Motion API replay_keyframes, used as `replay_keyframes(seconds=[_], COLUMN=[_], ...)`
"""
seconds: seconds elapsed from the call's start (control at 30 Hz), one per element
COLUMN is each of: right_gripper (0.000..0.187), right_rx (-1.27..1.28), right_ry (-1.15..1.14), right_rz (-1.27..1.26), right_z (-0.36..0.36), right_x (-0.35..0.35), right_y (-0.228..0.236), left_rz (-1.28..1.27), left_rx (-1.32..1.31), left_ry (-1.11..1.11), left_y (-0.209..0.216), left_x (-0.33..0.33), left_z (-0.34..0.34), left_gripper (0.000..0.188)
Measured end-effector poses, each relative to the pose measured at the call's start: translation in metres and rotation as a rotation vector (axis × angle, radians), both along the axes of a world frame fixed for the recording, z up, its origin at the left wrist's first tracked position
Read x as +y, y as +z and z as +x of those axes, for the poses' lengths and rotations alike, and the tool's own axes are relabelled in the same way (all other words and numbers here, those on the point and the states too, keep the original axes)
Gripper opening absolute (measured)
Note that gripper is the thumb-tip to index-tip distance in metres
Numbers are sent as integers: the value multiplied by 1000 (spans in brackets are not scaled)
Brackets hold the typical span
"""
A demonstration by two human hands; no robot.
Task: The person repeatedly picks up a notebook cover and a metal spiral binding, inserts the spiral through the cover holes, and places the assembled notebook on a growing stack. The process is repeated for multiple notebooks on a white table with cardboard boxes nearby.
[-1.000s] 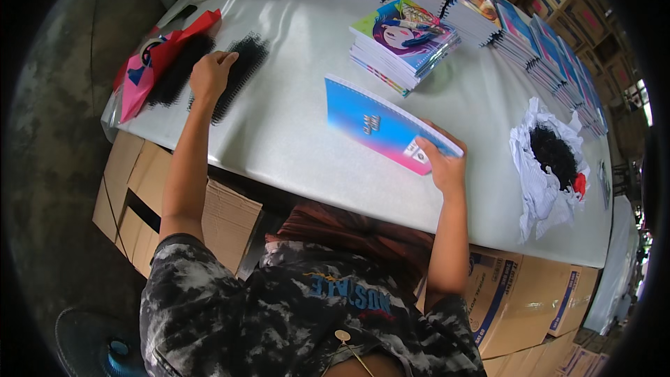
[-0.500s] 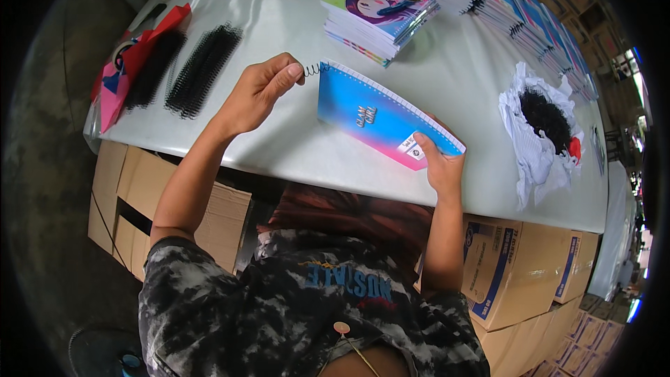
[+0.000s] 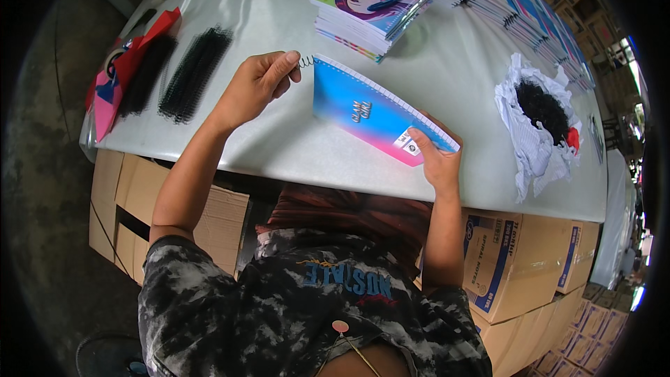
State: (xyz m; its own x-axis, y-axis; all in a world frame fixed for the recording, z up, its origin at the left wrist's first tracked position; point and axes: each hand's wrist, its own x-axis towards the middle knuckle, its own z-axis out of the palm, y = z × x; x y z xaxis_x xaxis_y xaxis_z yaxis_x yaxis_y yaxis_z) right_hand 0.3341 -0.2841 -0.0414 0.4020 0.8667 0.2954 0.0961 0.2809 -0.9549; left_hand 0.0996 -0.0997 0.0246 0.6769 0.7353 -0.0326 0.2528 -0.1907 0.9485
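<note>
My right hand [image 3: 440, 159] grips the lower right end of a blue and pink notebook [image 3: 349, 108], its thumb lying over a white label on the cover. The notebook is held tilted above the table, with a row of punched holes along its upper edge. At its upper left corner a thin black spiral binding coil [image 3: 306, 61] sticks out. Thumb and fingers of my left hand [image 3: 264, 84] are pinched on the coil's free end. How far the coil runs through the holes is too fine to make out.
On the pale table [image 3: 279, 146], black coils [image 3: 195, 73] lie at left beside a red and pink wrapper [image 3: 115, 91]. A notebook stack [image 3: 370, 10] stands ahead, with more bound notebooks [image 3: 534, 24] behind. Crumpled white paper [image 3: 520, 146] holds tangled black coils [image 3: 543, 108] at right. Cardboard boxes [image 3: 520, 258] sit below.
The notebook and both hands have shifted slightly in the picture along with the table. My left fingers still pinch the coil end, with the fingers curled a little differently.
</note>
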Motion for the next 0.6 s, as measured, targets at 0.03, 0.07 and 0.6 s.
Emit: replay_keyframes(seconds=[0.03, 0.07, 0.6], right_gripper=[26, 26, 36], right_rx=[-9, -18, -532], right_ry=[6, 12, -109], right_rz=[9, 17, 254], right_z=[0, -1, -34], right_x=[0, 0, -1], right_y=[1, 2, 7], left_rz=[-31, -68, -487], left_rx=[7, 28, 18], left_ry=[-6, 11, -137], left_y=[1, 4, 14], left_x=[1, 2, -47], left_z=[1, 2, 5], left_gripper=[43, 42, 55])
